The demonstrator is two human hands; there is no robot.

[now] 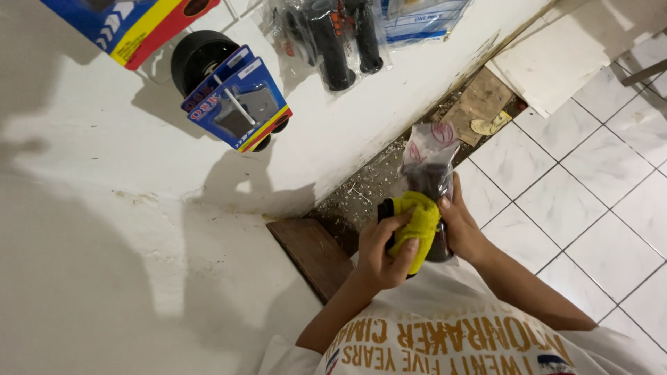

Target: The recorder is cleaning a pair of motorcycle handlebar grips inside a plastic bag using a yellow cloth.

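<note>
While hands [424, 239] grip, fuzzy yellow cloth [419, 223], crinkly clear plastic packet [427, 161].

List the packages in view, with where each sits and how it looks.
Clear plastic bag: in the right hand, red print, dark contents.
Blister card: hanging on the white wall, blue with yellow-red corner.
Clear packs of black handlebar grips: top centre.
Boxed card: top left, blue, yellow, red.
</note>
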